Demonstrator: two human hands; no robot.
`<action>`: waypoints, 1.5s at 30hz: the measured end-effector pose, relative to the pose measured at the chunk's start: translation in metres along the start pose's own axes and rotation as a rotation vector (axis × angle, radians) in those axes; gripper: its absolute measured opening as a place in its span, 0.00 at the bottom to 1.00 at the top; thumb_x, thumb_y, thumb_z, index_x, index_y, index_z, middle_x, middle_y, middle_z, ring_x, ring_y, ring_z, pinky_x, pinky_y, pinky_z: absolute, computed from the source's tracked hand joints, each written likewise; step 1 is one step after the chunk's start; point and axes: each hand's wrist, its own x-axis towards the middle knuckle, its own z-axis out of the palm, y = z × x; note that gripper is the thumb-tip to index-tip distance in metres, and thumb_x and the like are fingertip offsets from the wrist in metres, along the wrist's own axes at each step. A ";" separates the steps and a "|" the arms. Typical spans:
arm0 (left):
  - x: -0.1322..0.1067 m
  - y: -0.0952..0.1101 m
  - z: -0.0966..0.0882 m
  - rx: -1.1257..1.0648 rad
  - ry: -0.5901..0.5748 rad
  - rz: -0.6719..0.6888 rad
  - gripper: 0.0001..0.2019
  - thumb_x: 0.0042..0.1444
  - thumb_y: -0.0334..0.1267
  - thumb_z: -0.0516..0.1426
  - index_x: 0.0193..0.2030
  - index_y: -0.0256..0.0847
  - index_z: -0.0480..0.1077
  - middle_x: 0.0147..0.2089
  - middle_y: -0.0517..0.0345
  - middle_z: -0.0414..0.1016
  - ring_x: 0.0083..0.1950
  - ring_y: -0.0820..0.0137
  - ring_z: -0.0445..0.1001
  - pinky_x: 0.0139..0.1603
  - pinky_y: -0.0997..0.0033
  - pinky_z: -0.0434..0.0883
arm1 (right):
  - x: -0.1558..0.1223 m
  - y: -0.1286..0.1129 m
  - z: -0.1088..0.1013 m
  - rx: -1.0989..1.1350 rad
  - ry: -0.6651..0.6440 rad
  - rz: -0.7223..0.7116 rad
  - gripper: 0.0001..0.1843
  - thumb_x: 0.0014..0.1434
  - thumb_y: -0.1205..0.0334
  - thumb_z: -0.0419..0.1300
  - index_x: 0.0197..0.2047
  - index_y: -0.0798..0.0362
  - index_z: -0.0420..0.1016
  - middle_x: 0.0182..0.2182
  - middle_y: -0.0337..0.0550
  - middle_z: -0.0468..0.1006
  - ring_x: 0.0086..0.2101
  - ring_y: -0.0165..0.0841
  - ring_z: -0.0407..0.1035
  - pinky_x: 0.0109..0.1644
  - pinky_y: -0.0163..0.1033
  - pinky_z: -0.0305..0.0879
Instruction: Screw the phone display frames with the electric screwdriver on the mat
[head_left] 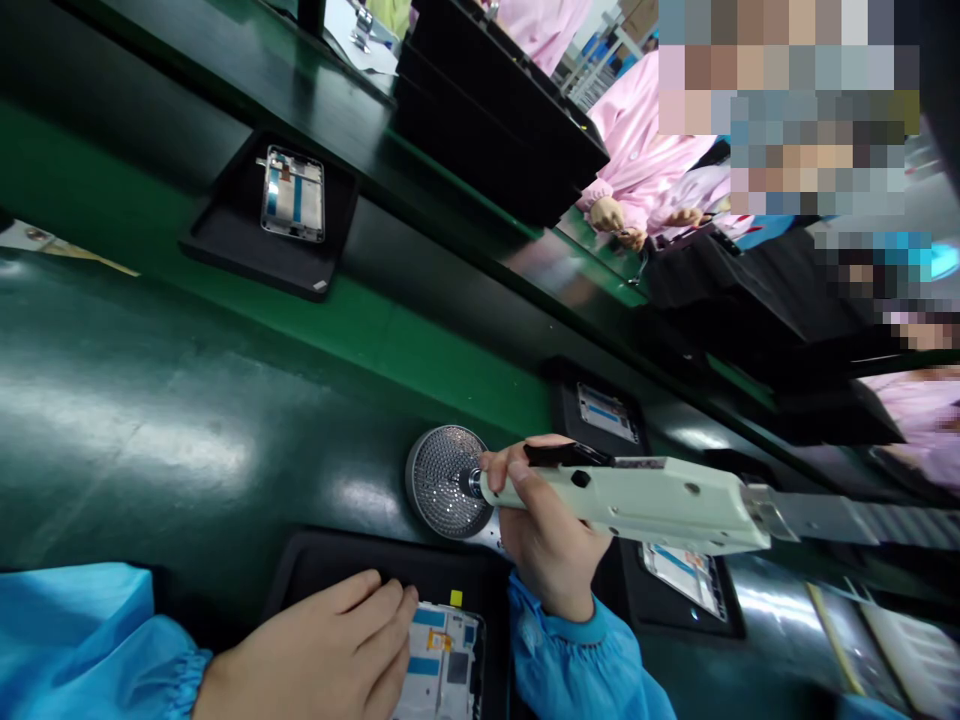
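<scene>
My right hand (551, 545) is wrapped round a pale green electric screwdriver (660, 500), held nearly level. The metal tip of the tool reaches a round metal dish (442, 475) with a perforated, grid-like surface; whether it touches the surface I cannot tell. Flat and with fingers stretched out, my left hand (322, 645) rests at the left edge of a phone frame (450, 665), covering part of it. This frame, with blue strips and an orange flex piece, lies in a black tray (337, 555). A small yellow tab (456, 598) shows at its upper edge.
On the green conveyor belt (397, 340), a black tray (225, 230) carries another phone frame (294, 195). More frames lie in trays to the right (607, 412). Black stacked bins (495, 110) stand beyond. People in pink work across the line.
</scene>
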 end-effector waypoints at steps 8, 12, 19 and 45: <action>0.003 -0.001 -0.005 -0.001 0.005 -0.004 0.14 0.61 0.42 0.57 0.50 0.39 0.76 0.55 0.51 0.78 0.56 0.61 0.73 0.58 0.59 0.64 | -0.001 0.003 0.001 -0.006 0.007 0.005 0.09 0.55 0.69 0.63 0.38 0.48 0.70 0.22 0.32 0.70 0.23 0.29 0.67 0.34 0.43 0.68; 0.006 -0.003 -0.009 0.014 0.025 -0.009 0.15 0.63 0.43 0.56 0.50 0.38 0.76 0.54 0.49 0.78 0.55 0.60 0.73 0.58 0.59 0.63 | 0.000 0.003 0.000 0.007 0.003 -0.016 0.11 0.54 0.69 0.63 0.41 0.49 0.72 0.23 0.33 0.71 0.24 0.29 0.67 0.36 0.44 0.69; 0.007 -0.003 -0.015 -0.014 -0.044 -0.077 0.27 0.62 0.55 0.54 0.53 0.31 0.74 0.57 0.38 0.75 0.57 0.53 0.74 0.60 0.55 0.61 | -0.017 -0.040 -0.012 0.039 0.015 -0.072 0.12 0.54 0.70 0.62 0.42 0.49 0.75 0.23 0.33 0.71 0.24 0.28 0.67 0.37 0.44 0.67; 0.006 0.002 -0.012 0.003 0.006 -0.070 0.26 0.60 0.50 0.57 0.54 0.26 0.73 0.56 0.34 0.75 0.57 0.47 0.73 0.60 0.51 0.64 | -0.081 -0.043 0.004 -0.030 -0.157 0.069 0.14 0.59 0.70 0.63 0.47 0.45 0.75 0.26 0.33 0.72 0.25 0.28 0.69 0.38 0.45 0.70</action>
